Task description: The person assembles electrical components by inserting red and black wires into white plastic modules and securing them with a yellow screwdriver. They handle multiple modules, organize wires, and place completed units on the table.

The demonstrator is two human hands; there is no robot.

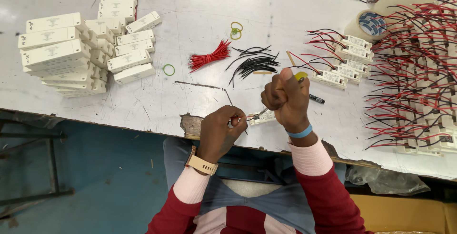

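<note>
My right hand (287, 98) is fisted around a screwdriver with a yellow handle top (301, 76); its tip points down at a small white module (263, 117) on the white table (200, 96). My left hand (218, 131) pinches a thin wire at the module's left side, close to the table's front edge. A bundle of short red wires (208, 57) and a loose bunch of short black wires (254, 63) lie just beyond my hands.
Stacked white modules (81, 48) fill the left. Wired modules with red and black leads (414, 72) crowd the right, beside a tape roll (369, 24). Rubber bands (236, 29) and a black marker (316, 99) lie nearby. The table edge is chipped (190, 122).
</note>
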